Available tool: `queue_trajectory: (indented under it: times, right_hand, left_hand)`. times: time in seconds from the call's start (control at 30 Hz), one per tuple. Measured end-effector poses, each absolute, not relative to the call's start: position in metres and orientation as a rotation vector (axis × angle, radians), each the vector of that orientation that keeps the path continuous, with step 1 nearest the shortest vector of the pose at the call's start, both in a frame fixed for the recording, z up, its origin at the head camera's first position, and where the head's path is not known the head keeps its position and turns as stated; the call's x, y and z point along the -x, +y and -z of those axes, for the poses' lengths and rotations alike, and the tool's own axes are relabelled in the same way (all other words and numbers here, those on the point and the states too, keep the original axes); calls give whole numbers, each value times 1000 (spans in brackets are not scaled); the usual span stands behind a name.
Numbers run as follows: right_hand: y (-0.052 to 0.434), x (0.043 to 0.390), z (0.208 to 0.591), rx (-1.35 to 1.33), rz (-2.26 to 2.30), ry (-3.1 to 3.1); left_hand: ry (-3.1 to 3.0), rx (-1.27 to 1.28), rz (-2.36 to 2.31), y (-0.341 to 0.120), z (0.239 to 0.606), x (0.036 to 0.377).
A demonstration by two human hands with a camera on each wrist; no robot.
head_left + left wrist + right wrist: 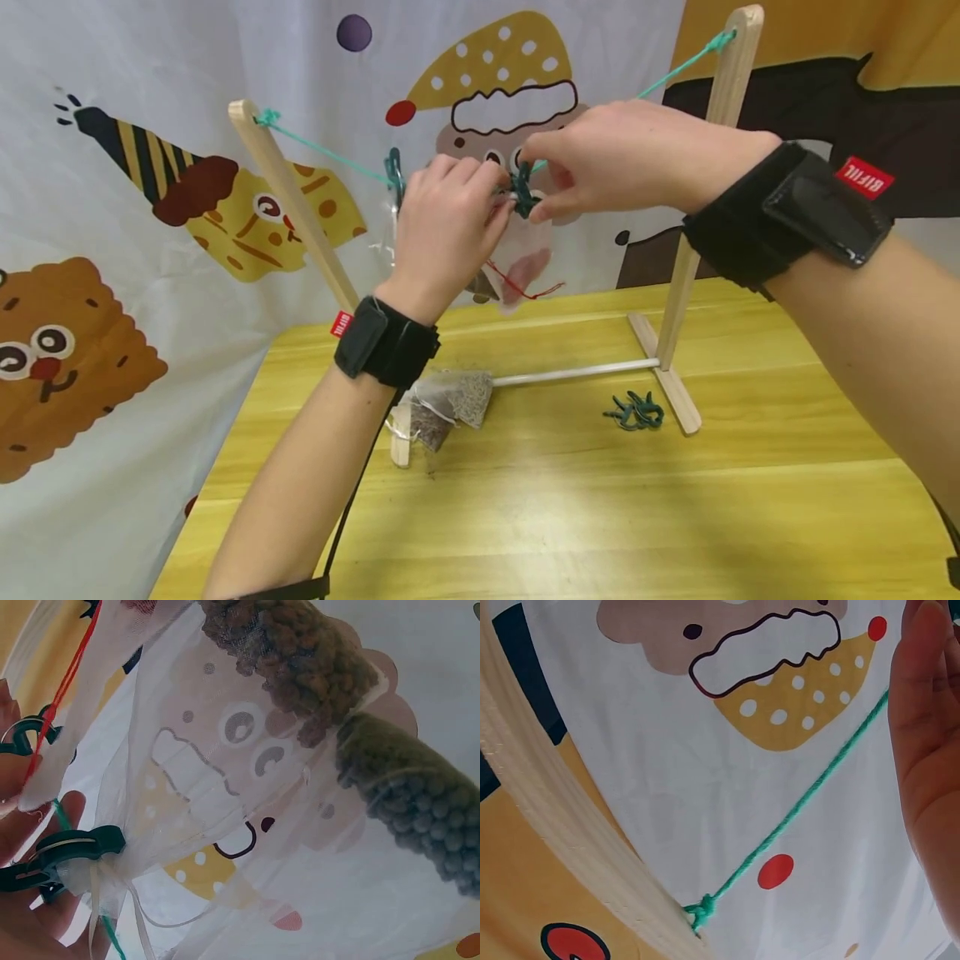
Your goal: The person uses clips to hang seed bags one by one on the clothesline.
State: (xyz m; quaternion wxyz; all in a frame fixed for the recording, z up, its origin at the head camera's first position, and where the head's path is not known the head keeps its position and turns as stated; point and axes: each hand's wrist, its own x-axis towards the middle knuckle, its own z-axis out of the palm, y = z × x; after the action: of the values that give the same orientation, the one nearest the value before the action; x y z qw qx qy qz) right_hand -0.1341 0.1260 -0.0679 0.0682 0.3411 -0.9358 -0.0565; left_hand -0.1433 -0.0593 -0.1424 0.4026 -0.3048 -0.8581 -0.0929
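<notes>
Above the table, my left hand (448, 221) pinches the gathered top of a sheer mesh drawstring bag (528, 271) with a red cord (542, 294) against the green line. Beside it, my right hand (630, 158) grips a dark green plastic clip (522, 190) between thumb and fingers at the line. Further left, another green clip (394, 169) sits on the line. In the left wrist view a clip (71, 849) holds the neck of a white-ribboned mesh bag (202, 795). Bags with brown granules (300, 667) and grey-green pellets (427, 810) hang there.
Two wooden posts (731, 75) carry the green line (330, 154), with a white rod (573, 372) joining their feet. Loose green clips (636, 411) lie by the right foot. Filled mesh bags (468, 400) are near the left foot on the wooden table (555, 517). A printed cloth (180, 58) hangs behind.
</notes>
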Motion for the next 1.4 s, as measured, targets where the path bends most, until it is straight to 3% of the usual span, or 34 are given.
queue_trajectory:
  times: [0.7,1.0,1.4]
  right_hand:
    - [151,116,99,-1077,22,-2633]
    - [165,94,136,-995,-152,-2677]
    - [174,76,190,-904,-229,-2599]
  left_hand:
    - [-2099,832,249,-72,155,116]
    - [-2028,954,281,-66,187,95]
    - [-2293,854,274,-77,245,79]
